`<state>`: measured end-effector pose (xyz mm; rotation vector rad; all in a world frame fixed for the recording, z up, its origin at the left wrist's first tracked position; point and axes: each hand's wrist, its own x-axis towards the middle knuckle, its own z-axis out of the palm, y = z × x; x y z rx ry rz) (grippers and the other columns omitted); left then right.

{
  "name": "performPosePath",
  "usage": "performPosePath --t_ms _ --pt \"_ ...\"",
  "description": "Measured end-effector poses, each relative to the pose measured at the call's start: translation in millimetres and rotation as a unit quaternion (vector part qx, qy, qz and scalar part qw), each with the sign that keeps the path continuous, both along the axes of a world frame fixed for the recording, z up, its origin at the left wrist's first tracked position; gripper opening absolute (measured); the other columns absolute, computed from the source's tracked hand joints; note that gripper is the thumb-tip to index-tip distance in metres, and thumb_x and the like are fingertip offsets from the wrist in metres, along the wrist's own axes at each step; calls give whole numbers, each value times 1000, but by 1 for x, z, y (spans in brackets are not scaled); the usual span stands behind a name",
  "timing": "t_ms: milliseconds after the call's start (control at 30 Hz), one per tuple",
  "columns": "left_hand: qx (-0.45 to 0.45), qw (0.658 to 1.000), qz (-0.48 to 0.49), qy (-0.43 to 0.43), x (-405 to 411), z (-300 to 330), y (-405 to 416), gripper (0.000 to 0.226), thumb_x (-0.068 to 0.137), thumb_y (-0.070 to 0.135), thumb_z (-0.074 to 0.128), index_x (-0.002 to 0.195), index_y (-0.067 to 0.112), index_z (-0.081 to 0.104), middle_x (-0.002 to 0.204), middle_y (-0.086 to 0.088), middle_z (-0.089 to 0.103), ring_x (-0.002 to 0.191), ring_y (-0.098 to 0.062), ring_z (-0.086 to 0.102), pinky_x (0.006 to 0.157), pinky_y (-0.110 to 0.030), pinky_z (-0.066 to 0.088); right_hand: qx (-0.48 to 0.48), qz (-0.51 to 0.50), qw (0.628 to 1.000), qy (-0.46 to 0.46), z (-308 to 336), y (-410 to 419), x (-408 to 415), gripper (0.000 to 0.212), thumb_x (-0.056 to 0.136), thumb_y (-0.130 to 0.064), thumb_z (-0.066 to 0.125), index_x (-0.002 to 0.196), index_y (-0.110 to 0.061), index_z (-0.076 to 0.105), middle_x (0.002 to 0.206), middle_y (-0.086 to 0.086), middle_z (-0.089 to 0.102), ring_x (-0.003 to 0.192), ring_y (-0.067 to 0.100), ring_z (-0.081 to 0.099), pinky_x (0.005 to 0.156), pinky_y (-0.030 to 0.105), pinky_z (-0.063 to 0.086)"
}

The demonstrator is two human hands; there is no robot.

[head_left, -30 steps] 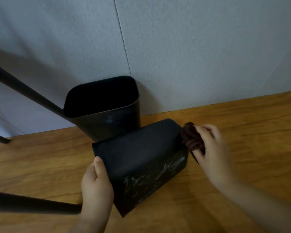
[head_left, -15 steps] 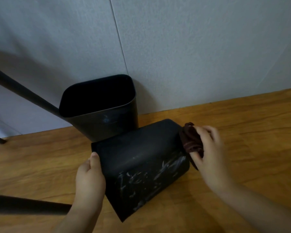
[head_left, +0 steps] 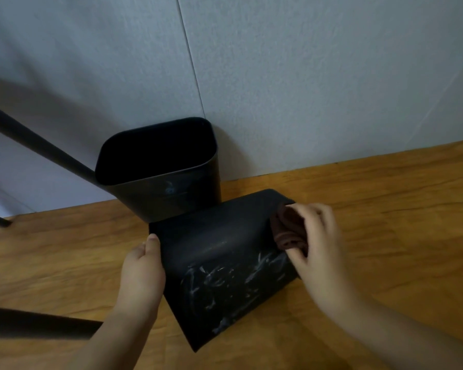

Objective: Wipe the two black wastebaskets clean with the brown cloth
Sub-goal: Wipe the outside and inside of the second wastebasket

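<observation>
Head view: two wastebaskets (head_left: 158,169) (head_left: 219,263), one cloth (head_left: 289,231).

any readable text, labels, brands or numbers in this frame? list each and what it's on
None readable.
Upright wastebasket: a small pale mark on its front wall, too blurred to read; cannot tell if it is a logo or a smudge.
Tipped wastebasket: white streaks on the side facing the camera, smears rather than writing.
Brown cloth, wall and wooden table: no text.
</observation>
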<state>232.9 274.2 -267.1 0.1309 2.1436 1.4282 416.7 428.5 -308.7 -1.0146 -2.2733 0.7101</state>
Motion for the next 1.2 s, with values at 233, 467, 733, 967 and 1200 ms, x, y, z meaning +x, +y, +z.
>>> performPosePath --t_ms 233,467,733,967,1200 --pt "32 999 -22 -20 2 7 0 45 100 46 33 97 13 64 92 -11 70 91 -24 64 76 -33 46 64 162 984 -37 17 -26 -23 54 81 -34 66 132 -28 50 127 -9 43 115 11 47 83 22 51" --pt "81 995 -40 -30 28 -16 -26 48 86 62 32 98 33 68 94 15 74 99 -11 66 88 -35 48 56 143 987 -55 24 -21 -39 58 83 -31 69 137 -26 47 127 -9 42 115 10 47 83 23 52" --pt "118 989 -61 56 39 -12 -7 42 98 45 30 101 23 66 96 4 72 92 -11 68 82 -32 51 79 119 990 -20 29 -48 -53 63 74 -25 73 133 -27 49 129 -4 42 116 17 47 91 30 51" --pt "124 988 -85 33 40 -11 -11 41 96 44 34 98 21 68 93 0 73 90 -15 69 83 -37 54 93 184 978 -44 26 -44 -35 60 77 -29 67 134 -31 48 132 -9 41 117 11 47 94 27 49" --pt "128 985 -99 51 40 -8 -5 43 98 44 33 95 19 68 93 -10 71 91 -28 68 87 -53 52 79 215 973 -18 36 -55 -43 61 79 -26 62 137 -30 47 138 -10 40 121 14 43 99 27 44"
